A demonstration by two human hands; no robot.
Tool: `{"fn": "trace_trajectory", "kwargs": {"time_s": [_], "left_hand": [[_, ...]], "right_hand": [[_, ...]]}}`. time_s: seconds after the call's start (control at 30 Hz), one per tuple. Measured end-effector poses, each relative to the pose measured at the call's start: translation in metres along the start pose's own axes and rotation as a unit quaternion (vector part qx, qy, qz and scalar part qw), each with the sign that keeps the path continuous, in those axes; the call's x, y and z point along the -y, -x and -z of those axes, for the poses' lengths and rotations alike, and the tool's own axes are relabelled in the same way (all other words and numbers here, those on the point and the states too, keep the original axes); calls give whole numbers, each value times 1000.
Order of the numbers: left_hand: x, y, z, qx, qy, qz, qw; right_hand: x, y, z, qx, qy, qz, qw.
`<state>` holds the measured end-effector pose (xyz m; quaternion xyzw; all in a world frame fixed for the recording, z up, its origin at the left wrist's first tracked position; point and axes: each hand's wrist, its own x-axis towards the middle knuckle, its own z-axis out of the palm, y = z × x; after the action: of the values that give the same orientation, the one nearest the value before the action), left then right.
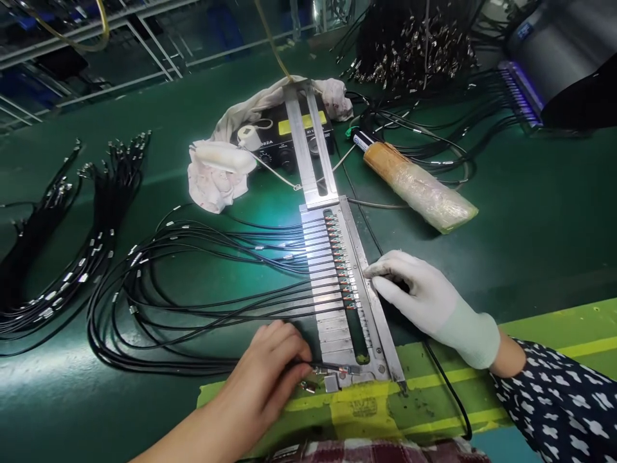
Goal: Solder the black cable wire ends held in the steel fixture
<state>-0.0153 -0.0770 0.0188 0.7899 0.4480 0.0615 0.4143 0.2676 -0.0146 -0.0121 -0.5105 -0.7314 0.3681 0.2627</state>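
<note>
Black cables (193, 366) run into my bare left hand (276, 363), its grip closed on them just beside the near end of a slotted metal plate (333, 337). My gloved right hand (431, 299) has its fingertips at the plate's right edge; I cannot tell whether that grip clamps anything. More cables lie in a row across the plate. Farther off, a black box (274, 145), a white cloth (210, 190) and a wrapped roll (418, 186) rest on my green bench (159, 116).

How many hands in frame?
2: the bare left hand, beside the near end of the slotted metal fixture; the white-gloved right hand, at its right edge. No others show.
</note>
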Motion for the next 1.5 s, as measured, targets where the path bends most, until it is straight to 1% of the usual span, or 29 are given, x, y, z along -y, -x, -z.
{"fn": "trace_trajectory", "kwargs": {"time_s": [0.07, 0.13, 0.23, 0.33, 0.47, 0.73, 0.83, 0.9, 0.97, 1.03, 1.1, 1.17, 1.2, 1.23, 1.3, 1.33, 1.4, 1.5], "left_hand": [[3, -3, -2, -44, 3, -22, 999], [6, -10, -3, -95, -26, -57, 993], [7, -22, -6, -138, -66, -93, 984], [7, -31, -10, -148, -96, -102, 979], [9, -33, -14, -154, -140, -121, 970], [14, -31, -12, -127, -140, -176, 966], [16, -23, -15, -139, -195, -159, 958], [17, -19, -16, -126, -244, -146, 951], [15, -18, -13, -97, -247, -144, 953], [13, -18, -3, -69, -176, -124, 974], [12, -14, 11, -75, -76, -81, 991], [13, -4, 24, -77, -25, -42, 996], [15, 2, 29, -67, -31, -30, 997], [16, 9, 33, -44, -54, -19, 997], [20, 23, 37, 2, -113, 2, 994], [21, 30, 38, 13, -136, 13, 991], [23, 39, 37, 20, -156, 28, 987], [26, 46, 36, 28, -153, 36, 987]], "right_hand": [[0, -2, 0, 1, -1, -3, 1000], [0, -3, 0, 1, -1, -4, 1000], [0, -3, 1, 0, -1, 0, 1000], [1, -3, 2, 3, -2, -2, 1000], [1, -3, 3, 6, 4, -2, 1000], [-1, -6, 4, 9, 1, 6, 1000], [-1, -7, 4, 8, 0, 6, 1000], [-1, -7, 4, 7, 1, 5, 1000], [-1, -8, 4, 4, -1, -1, 1000], [-2, -7, 4, 6, -4, -6, 1000], [-2, -6, 4, 10, -6, -5, 1000], [-3, -5, 4, 13, -6, 0, 1000], [-4, -5, 4, 12, -4, 1, 1000], [-4, -4, 3, 11, 0, 1, 1000], [-6, -4, 2, 10, 9, 2, 1000], [-7, -4, 2, 9, 12, 3, 1000], [-8, -4, 1, 5, 14, 7, 1000], [-10, -4, 1, 2, 15, 9, 1000]]}}
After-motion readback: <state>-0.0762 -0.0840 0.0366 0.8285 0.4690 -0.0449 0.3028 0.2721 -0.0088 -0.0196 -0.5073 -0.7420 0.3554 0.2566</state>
